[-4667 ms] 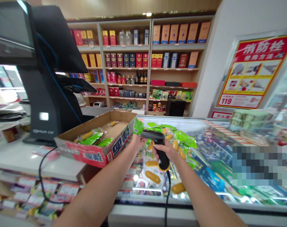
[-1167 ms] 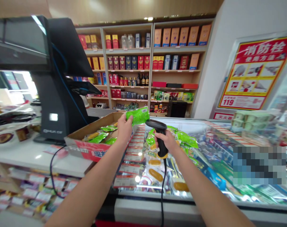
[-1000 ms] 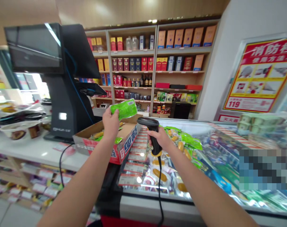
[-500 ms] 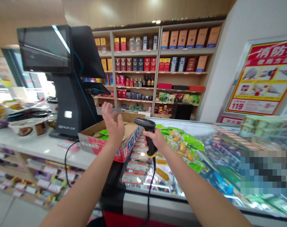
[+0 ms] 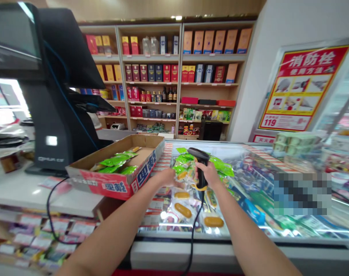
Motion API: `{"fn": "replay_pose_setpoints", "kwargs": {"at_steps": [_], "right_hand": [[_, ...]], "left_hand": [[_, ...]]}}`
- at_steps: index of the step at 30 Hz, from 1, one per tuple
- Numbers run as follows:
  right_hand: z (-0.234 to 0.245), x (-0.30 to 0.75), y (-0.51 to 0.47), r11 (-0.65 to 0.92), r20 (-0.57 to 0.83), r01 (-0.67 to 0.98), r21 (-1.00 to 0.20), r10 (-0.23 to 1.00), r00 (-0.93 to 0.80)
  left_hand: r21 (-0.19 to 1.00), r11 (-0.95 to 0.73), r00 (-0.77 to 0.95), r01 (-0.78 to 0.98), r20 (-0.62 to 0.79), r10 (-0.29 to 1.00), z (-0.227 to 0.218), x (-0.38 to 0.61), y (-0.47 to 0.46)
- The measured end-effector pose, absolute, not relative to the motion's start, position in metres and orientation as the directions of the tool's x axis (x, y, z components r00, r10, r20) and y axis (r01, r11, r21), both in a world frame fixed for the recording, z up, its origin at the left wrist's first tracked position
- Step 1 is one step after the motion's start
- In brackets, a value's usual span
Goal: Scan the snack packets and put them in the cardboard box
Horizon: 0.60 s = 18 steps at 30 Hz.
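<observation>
My right hand (image 5: 211, 174) is closed around the handle of a black barcode scanner (image 5: 200, 161) with a yellow collar; its head points left and its cable hangs down. My left hand (image 5: 167, 178) reaches to the left edge of a pile of green snack packets (image 5: 183, 168) lying on the glass lid of the freezer (image 5: 249, 168). Its fingers are smeared by motion and touch a packet. To the left sits an open cardboard box (image 5: 119, 182) with several green packets (image 5: 114, 164) inside, resting on the white counter (image 5: 25, 189).
A black checkout terminal (image 5: 52, 96) stands on the counter behind the box, and a black cable (image 5: 49, 203) loops over the counter's edge. Shelves of boxed goods (image 5: 163, 73) line the back wall. A red and yellow poster (image 5: 301, 86) hangs at the right. Stacked goods (image 5: 295, 143) rest on the freezer's far right.
My left hand let a green packet go over the cardboard box, then swung down and right to the pile on the freezer lid. The scanner stayed in my right hand.
</observation>
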State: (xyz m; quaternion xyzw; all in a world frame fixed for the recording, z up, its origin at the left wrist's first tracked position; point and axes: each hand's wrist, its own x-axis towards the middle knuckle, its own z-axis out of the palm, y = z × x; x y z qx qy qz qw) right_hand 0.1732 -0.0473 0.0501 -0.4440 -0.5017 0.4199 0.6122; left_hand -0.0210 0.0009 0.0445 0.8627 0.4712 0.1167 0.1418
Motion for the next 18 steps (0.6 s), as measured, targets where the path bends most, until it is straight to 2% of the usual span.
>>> {"fn": "replay_pose_setpoints", "kwargs": {"at_steps": [3,5,7,9,11,13,15,18], "right_hand": [[0.045,0.171,-0.047,0.242,0.238,-0.022,-0.97,0.963,0.128],[0.045,0.169,-0.047,0.252,0.25,-0.001,-0.968,0.961,0.121],[0.045,0.167,-0.048,0.252,0.252,0.012,-0.968,0.96,0.12],[0.047,0.166,-0.051,0.241,0.24,0.004,-0.97,0.964,0.117],[0.049,0.165,-0.053,0.233,0.228,-0.033,-0.972,0.967,0.111],[0.051,0.165,-0.056,0.226,0.216,-0.106,-0.968,0.972,0.091],[0.053,0.166,-0.059,0.203,0.197,-0.193,-0.96,0.979,0.051],[0.053,0.167,-0.061,0.158,0.171,-0.286,-0.945,0.985,-0.02]], "left_hand": [[0.355,-0.499,0.54,0.791,-0.023,0.841,0.041,-0.028,0.0],[0.389,-0.502,0.554,0.772,-0.025,0.832,0.042,-0.031,-0.001],[0.461,-0.493,0.555,0.738,0.001,0.832,0.044,-0.033,-0.001],[0.61,-0.44,0.532,0.659,0.036,0.846,0.044,-0.034,-0.001],[0.813,-0.317,0.482,0.489,0.051,0.875,0.042,-0.034,0.001],[0.956,-0.153,0.393,0.249,0.045,0.918,0.041,-0.034,0.003],[0.999,-0.046,0.267,-0.004,0.045,0.963,0.041,-0.034,0.005],[0.942,-0.053,0.086,-0.332,0.086,0.993,0.045,-0.034,0.007]]}}
